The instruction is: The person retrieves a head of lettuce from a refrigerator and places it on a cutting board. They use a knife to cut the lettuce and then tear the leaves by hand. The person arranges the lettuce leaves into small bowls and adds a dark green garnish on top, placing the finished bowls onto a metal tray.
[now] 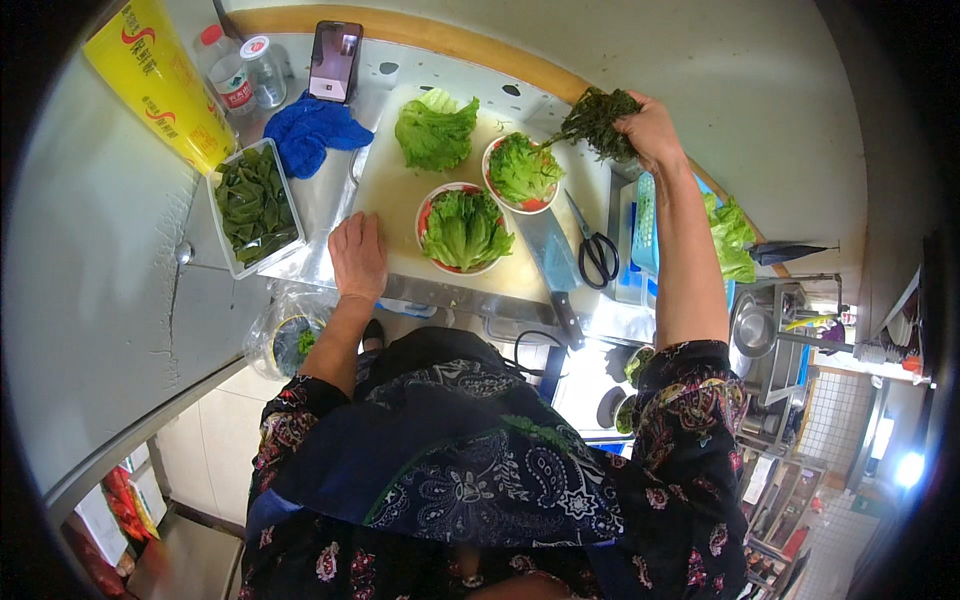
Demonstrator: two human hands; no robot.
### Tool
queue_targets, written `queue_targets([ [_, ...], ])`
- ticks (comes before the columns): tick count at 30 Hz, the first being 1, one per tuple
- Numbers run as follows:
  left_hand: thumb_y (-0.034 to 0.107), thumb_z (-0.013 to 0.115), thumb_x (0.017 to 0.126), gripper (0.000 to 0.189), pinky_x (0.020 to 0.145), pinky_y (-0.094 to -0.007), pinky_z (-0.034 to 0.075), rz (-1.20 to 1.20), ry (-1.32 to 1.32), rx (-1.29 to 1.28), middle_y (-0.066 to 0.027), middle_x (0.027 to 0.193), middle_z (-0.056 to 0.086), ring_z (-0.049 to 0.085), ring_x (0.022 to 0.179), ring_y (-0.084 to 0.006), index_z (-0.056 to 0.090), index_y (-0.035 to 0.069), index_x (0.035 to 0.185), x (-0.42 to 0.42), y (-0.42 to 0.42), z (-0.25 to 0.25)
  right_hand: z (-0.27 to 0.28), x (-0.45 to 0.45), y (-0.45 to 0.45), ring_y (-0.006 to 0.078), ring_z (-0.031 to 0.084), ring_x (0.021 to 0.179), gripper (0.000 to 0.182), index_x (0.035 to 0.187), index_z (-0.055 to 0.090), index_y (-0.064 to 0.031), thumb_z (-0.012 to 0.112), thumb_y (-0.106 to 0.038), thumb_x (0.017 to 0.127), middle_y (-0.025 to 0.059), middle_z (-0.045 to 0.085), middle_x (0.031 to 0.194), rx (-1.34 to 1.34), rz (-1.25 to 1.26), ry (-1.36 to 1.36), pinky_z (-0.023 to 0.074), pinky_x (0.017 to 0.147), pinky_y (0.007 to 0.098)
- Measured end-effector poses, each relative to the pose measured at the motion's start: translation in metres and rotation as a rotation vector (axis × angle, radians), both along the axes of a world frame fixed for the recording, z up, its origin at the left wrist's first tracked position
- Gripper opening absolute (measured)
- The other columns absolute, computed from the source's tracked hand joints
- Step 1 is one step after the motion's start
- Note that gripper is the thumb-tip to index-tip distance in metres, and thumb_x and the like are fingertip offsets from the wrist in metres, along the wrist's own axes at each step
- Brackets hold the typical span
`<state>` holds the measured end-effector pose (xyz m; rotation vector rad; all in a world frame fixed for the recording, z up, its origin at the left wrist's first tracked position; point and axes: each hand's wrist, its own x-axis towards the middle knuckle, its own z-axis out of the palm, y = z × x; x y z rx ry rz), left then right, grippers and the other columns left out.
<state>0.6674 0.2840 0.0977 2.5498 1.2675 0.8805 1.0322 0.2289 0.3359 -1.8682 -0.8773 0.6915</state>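
My right hand grips a bunch of dark green, stringy leafy matter above the far right of the cutting board. Flat near the board's left edge rests my left hand, holding nothing. Two red-and-white bowls hold lettuce: the nearer bowl stands mid-board, the farther bowl behind it to the right. Loose lettuce leaves lie at the back of the board. A cleaver and black-handled scissors lie to the right of the bowls.
At left stand a plastic tub of dark green leaves, a blue cloth, a phone, a plastic bottle, a glass jar and a yellow cling-film box. A light-blue basket with lettuce is beneath my right forearm.
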Motion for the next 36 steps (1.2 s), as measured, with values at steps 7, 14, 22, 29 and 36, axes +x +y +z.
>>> queue_targets([
  [7, 0.011, 0.056, 0.076, 0.033, 0.092, -0.0423, 0.033, -0.007, -0.025, -0.004, -0.0119, 0.111, 0.05, 0.045, 0.105, -0.0303, 0.054, 0.006, 0.108, 0.001, -0.001, -0.002, 0.009, 0.006, 0.0, 0.015, 0.059, 0.069, 0.033, 0.1, 0.061, 0.005, 0.055, 0.014, 0.068, 0.0084, 0.064, 0.082, 0.023, 0.044, 0.001, 0.0494, 0.062, 0.0277],
  [14, 0.012, 0.056, 0.075, 0.034, 0.09, -0.0401, 0.035, 0.013, 0.089, -0.123, -0.0115, 0.107, 0.052, 0.046, 0.104, -0.0286, 0.053, 0.007, 0.109, -0.001, 0.0, 0.012, 0.008, -0.002, 0.007, 0.0153, 0.057, 0.069, 0.027, 0.095, 0.062, 0.0049, 0.052, 0.01, 0.07, 0.0079, 0.062, 0.082, -0.017, 0.007, -0.14, 0.0468, 0.062, 0.0281],
  [22, 0.002, 0.06, 0.068, 0.04, 0.087, -0.0404, 0.039, -0.099, -0.311, -0.05, -0.0149, 0.105, 0.053, 0.049, 0.101, -0.0314, 0.053, 0.005, 0.107, 0.013, 0.002, 0.05, 0.002, 0.009, -0.004, 0.0158, 0.058, 0.071, 0.031, 0.097, 0.059, 0.0056, 0.049, 0.014, 0.069, 0.0082, 0.062, 0.083, 0.047, 0.006, -0.009, 0.0481, 0.064, 0.0281],
  [29, 0.002, 0.058, 0.072, 0.039, 0.087, -0.041, 0.042, -0.401, -0.528, -0.269, -0.0185, 0.112, 0.052, 0.048, 0.106, -0.0357, 0.052, 0.002, 0.111, 0.138, 0.013, 0.093, -0.003, 0.001, -0.013, 0.018, 0.06, 0.075, 0.038, 0.103, 0.056, 0.0064, 0.045, 0.018, 0.069, 0.0105, 0.062, 0.088, 0.093, -0.035, 0.09, 0.0501, 0.067, 0.0295],
  [36, 0.021, 0.05, 0.084, 0.036, 0.089, -0.0377, 0.041, -0.509, -0.776, -1.309, -0.0138, 0.12, 0.05, 0.048, 0.11, -0.027, 0.052, 0.005, 0.116, 0.232, 0.035, 0.059, -0.017, -0.008, -0.012, 0.0232, 0.061, 0.078, 0.038, 0.105, 0.055, 0.0032, 0.044, 0.017, 0.071, 0.0125, 0.061, 0.092, 0.183, -0.139, 0.264, 0.0522, 0.069, 0.0339],
])
